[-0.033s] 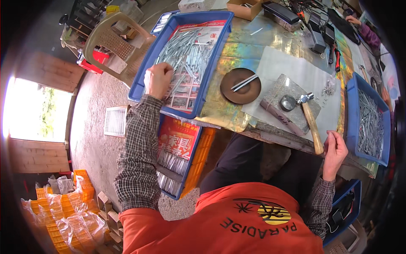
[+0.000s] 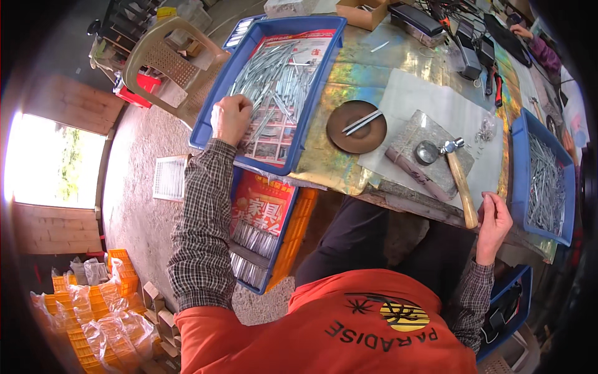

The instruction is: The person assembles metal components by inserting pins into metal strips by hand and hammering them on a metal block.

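My left hand (image 2: 230,119) is over the near left part of a blue tray (image 2: 298,146), its fingers curled together. Whether it pinches anything is hidden. Thin silvery metal strips (image 2: 265,76) lie loose in that tray on printed paper, right beside the fingers. My right hand (image 2: 494,222) is held at the table's near edge, fingers partly spread and nothing visible in them. Closest to it is the wooden handle of a hammer (image 2: 462,187), whose head lies on a grey block (image 2: 416,134) beside a small round metal piece (image 2: 427,153).
A round brown dish (image 2: 339,140) holds two pale strips (image 2: 362,123). At right stands a second blue tray (image 2: 517,181) of metal strips. Pliers (image 2: 498,87) and dark devices (image 2: 466,59) crowd the far right, near another person's hand (image 2: 521,31). Below left is a bin of bundled strips (image 2: 252,268).
My left hand has shifted very slightly left, toward the tray's rim. The right hand has stayed in place.
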A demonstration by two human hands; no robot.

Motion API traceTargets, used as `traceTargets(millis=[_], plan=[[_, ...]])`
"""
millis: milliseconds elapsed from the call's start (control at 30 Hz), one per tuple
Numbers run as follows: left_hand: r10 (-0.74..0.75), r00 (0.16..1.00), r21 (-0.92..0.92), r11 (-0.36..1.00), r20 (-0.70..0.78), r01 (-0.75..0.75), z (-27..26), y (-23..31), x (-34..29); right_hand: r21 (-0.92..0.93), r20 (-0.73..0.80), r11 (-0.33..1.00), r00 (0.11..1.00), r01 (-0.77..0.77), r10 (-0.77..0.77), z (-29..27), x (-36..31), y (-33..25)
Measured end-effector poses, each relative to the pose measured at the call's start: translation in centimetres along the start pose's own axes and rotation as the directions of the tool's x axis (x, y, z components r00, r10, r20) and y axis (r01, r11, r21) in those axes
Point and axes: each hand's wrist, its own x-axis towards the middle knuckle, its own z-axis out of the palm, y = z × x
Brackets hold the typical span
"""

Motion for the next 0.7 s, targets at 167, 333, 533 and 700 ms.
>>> traceTargets(millis=[167,333,533,700], plan=[[-0.088,0.992,0.100,0.992,0.095,0.079,1.3,-3.3,-0.1,-0.060,0.029,0.994,0.996,0.090,-0.088,0.9,1.1,1.8],[-0.092,0.983,0.177,0.982,0.158,0.064,2.2,-2.7,0.3,-0.111,0.022,0.993,0.999,0.029,-0.027,1.4,0.7,2.7],[-0.175,0.964,0.324,0.940,0.199,0.103,2.3,-2.1,0.2,-0.146,0.036,0.989,0.999,0.036,-0.031,1.6,0.7,2.6],[-0.193,0.957,0.373,0.922,0.217,0.102,2.1,-1.5,0.3,-0.146,0.052,0.986,0.996,0.083,-0.076,1.6,0.7,3.2]])
